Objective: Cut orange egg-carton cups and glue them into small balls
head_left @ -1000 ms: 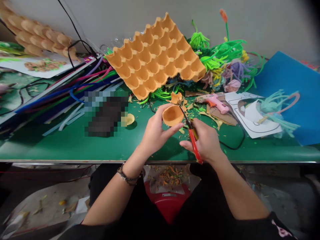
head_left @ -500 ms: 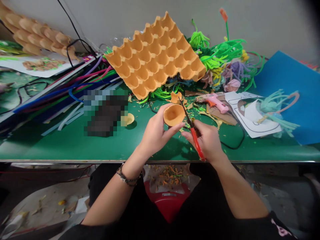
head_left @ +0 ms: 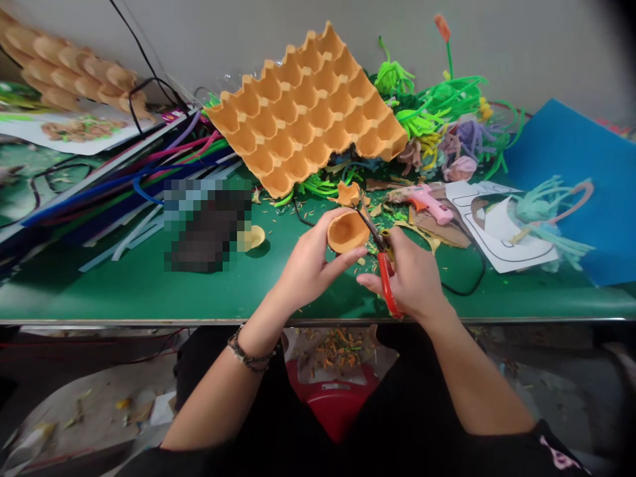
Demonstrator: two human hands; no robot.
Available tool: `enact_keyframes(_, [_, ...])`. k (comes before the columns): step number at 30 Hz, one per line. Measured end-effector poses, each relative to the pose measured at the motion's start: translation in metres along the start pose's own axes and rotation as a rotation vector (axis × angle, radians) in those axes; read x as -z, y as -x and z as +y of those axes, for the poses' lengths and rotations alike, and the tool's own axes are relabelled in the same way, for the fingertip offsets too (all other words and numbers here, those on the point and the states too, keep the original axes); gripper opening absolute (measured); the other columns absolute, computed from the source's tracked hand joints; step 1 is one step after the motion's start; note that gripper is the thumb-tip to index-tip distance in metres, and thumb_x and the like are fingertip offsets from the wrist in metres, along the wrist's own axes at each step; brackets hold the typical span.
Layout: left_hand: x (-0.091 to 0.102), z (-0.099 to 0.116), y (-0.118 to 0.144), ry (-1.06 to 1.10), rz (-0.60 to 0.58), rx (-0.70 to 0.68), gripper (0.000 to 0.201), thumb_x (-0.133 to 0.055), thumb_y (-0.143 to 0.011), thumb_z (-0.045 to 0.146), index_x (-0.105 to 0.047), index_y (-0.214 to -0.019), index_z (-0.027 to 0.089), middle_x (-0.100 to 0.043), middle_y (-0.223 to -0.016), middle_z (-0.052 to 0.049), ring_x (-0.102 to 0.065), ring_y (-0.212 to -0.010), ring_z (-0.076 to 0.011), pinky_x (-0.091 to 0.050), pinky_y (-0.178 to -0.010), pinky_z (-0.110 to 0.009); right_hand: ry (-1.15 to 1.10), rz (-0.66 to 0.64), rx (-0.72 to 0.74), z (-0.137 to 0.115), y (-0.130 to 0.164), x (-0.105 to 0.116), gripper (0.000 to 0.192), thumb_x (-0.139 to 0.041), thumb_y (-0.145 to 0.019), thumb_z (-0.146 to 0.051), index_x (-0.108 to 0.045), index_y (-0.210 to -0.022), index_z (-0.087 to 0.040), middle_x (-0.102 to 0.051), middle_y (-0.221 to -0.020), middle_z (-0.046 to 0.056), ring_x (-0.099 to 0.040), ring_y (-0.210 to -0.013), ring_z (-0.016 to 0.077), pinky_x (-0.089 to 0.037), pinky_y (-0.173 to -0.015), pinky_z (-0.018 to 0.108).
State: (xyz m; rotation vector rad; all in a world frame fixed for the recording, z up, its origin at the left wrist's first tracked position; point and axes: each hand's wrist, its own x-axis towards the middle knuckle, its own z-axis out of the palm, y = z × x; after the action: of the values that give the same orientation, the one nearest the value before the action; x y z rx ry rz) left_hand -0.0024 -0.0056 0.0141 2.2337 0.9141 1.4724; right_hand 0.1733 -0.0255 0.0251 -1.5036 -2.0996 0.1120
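Observation:
My left hand [head_left: 314, 255] is closed round a tan egg-carton cup [head_left: 348, 232], its hollow tilted up toward me. In my right hand [head_left: 415, 275] are scissors [head_left: 388, 285] with red handles. Their dark blades lie against the cup's right rim, and how far they are parted is hard to make out. Behind both hands stands a tan egg tray [head_left: 308, 109], slanted, with a ragged gap in its lower edge. A torn piece of carton [head_left: 346, 194] lies just beyond the cup. Another small cut cup [head_left: 256, 236] sits on the table to the left.
A pink glue gun [head_left: 431, 202] rests on cardboard scraps at the right, near a white paper cutout [head_left: 527, 255] and a blue sheet [head_left: 551, 152]. Pipe cleaners [head_left: 437, 112] are heaped behind. A pixelated dark object [head_left: 209, 232] lies left on the green table [head_left: 124, 291].
The cup has turned slightly in my left hand. My right hand has shifted a little, and the scissors stand more upright against the rim.

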Motion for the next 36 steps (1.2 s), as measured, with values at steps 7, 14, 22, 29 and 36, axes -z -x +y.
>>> enact_keyframes(7, [0.003, 0.001, 0.0, 0.026, -0.035, 0.028, 0.04, -0.057, -0.086, 0.045, -0.046, -0.113, 0.019, -0.065, -0.108, -0.008, -0.066, -0.094, -0.0181, -0.053, -0.078, -0.028, -0.009, 0.015, -0.007, -0.003, 0.0, 0.006, 0.065, -0.035, -0.066, -0.087, -0.027, -0.064, -0.023, -0.035, -0.048, -0.004, -0.029, -0.045, 0.0099, -0.019, -0.046, 0.024])
enact_keyframes(14, [-0.006, -0.001, 0.001, 0.3, 0.033, 0.269, 0.037, -0.062, -0.082, 0.044, -0.042, -0.104, 0.023, -0.062, -0.092, -0.002, -0.061, -0.061, -0.0103, -0.051, -0.054, -0.025, -0.167, 0.026, -0.072, -0.004, -0.001, 0.005, 0.059, -0.039, -0.073, -0.079, -0.029, -0.06, -0.022, -0.033, -0.048, -0.005, -0.025, -0.046, 0.0086, -0.022, -0.046, 0.023])
enact_keyframes(22, [-0.008, -0.006, 0.001, 0.407, 0.168, 0.419, 0.035, -0.065, -0.078, 0.034, -0.037, -0.097, 0.023, -0.049, -0.075, 0.005, -0.048, -0.052, -0.0044, -0.045, -0.05, -0.021, -0.12, -0.172, -0.093, -0.009, 0.001, -0.003, 0.061, -0.04, -0.068, -0.083, -0.031, -0.077, -0.023, -0.045, -0.06, -0.003, -0.042, -0.049, 0.0128, -0.026, -0.048, 0.025])
enact_keyframes(29, [-0.012, -0.01, 0.003, 0.484, 0.158, 0.382, 0.039, -0.059, -0.079, 0.053, -0.046, -0.1, 0.023, -0.051, -0.078, 0.0, -0.052, -0.064, -0.0106, -0.049, -0.059, -0.027, -0.076, -0.238, -0.048, -0.013, 0.003, -0.009, 0.058, -0.045, -0.07, -0.078, -0.03, -0.079, -0.023, -0.048, -0.063, -0.002, -0.051, -0.051, 0.0158, -0.025, -0.047, 0.025])
enact_keyframes(36, [-0.009, -0.006, 0.001, 0.602, 0.131, 0.487, 0.046, -0.033, -0.088, 0.057, -0.052, -0.107, 0.02, -0.05, -0.078, -0.002, -0.042, -0.051, -0.0084, -0.042, -0.048, -0.026, -0.126, -0.18, -0.049, -0.011, 0.002, -0.011, 0.055, -0.041, -0.073, -0.077, -0.029, -0.079, -0.023, -0.047, -0.06, -0.002, -0.049, -0.05, 0.0153, -0.026, -0.045, 0.025])
